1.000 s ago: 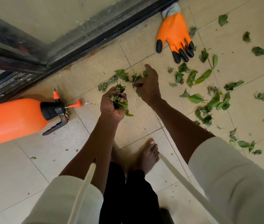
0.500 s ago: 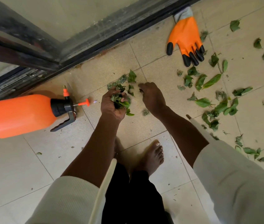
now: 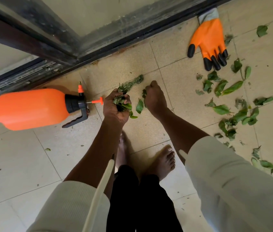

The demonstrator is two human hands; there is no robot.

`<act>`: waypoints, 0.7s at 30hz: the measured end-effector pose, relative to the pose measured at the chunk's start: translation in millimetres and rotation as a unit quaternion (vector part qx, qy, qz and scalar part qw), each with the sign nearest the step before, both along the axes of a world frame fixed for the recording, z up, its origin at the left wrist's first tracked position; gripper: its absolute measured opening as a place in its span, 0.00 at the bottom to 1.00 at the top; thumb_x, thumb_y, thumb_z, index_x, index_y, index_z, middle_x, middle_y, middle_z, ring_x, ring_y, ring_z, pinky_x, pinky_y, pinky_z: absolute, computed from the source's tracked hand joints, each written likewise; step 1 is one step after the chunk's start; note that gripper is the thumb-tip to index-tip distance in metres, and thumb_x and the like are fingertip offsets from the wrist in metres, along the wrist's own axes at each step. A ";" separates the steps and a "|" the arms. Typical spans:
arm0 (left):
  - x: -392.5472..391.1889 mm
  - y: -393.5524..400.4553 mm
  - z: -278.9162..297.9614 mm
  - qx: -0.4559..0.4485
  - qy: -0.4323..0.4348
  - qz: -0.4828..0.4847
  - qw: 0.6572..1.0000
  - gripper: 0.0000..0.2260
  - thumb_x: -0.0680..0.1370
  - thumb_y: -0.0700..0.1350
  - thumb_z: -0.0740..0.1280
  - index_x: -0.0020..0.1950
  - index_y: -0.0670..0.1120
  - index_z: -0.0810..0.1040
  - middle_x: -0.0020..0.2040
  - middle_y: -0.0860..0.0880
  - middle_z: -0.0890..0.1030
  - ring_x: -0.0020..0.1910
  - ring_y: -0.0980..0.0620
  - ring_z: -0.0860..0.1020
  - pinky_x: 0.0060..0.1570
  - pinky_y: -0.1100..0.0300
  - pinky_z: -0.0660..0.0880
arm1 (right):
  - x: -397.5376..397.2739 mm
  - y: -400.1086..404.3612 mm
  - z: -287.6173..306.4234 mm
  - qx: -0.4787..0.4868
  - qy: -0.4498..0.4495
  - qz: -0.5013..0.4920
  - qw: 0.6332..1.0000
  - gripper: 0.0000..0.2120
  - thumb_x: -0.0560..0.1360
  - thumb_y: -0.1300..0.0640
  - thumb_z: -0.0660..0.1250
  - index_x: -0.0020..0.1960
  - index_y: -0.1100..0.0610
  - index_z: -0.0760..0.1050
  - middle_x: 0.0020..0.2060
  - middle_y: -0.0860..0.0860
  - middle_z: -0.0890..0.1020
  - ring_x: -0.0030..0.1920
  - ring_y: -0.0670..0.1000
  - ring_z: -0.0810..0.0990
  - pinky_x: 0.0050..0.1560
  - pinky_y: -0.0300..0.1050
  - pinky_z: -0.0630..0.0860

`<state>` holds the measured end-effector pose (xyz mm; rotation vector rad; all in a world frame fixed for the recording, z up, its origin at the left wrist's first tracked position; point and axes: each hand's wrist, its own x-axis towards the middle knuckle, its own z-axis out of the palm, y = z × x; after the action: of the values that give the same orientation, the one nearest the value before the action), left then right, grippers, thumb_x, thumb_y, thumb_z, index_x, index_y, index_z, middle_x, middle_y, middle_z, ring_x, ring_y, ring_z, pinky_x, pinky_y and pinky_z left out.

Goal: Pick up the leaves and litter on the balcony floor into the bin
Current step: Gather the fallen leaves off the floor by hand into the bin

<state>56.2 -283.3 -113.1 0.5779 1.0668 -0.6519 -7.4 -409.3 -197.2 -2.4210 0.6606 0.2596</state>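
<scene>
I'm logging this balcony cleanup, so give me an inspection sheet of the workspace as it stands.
Surface: beige tiled floor, gritty.
Job's things: loose leaves scattered at right; a small sprig ahead of the hands; no bin in view.
Clutter: orange spray bottle lying on its side; orange glove flat on the tiles.
Grippers: left hand clutching a leaf bunch; right hand closed on a few leaves.
Cables: nothing seen.
Surroundings: dark sliding-door track; bare feet.
</scene>
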 end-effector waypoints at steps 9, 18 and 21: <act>-18.7 1.8 9.1 -0.023 0.007 -0.007 1.000 0.11 0.77 0.32 0.54 0.38 0.43 0.70 0.34 0.46 0.72 0.32 0.52 0.70 0.22 0.66 0.67 | -47.4 -36.7 29.5 0.123 -0.004 -0.184 0.975 0.03 0.72 0.68 0.71 0.43 0.66 0.77 0.42 0.54 0.75 0.42 0.51 0.75 0.40 0.29 0.69; -43.6 5.4 5.3 -0.015 0.014 -0.034 0.999 0.11 0.75 0.32 0.55 0.37 0.43 0.70 0.33 0.46 0.72 0.31 0.51 0.71 0.22 0.66 0.67 | -114.6 16.3 9.2 -0.077 0.068 0.146 0.984 0.10 0.70 0.68 0.71 0.51 0.66 0.79 0.60 0.63 0.75 0.56 0.61 0.76 0.39 0.51 0.82; -43.0 18.8 3.3 -0.008 0.012 -0.034 0.999 0.09 0.74 0.32 0.57 0.39 0.44 0.70 0.35 0.47 0.73 0.31 0.51 0.71 0.22 0.65 0.68 | -118.0 17.7 6.9 -0.117 0.081 0.190 0.971 0.13 0.69 0.67 0.71 0.54 0.65 0.77 0.52 0.62 0.77 0.50 0.59 0.78 0.36 0.50 0.82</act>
<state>13.3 -264.5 -109.7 0.5956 1.0667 -0.7274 -125.4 -391.6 -190.2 -2.7668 0.3001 0.5675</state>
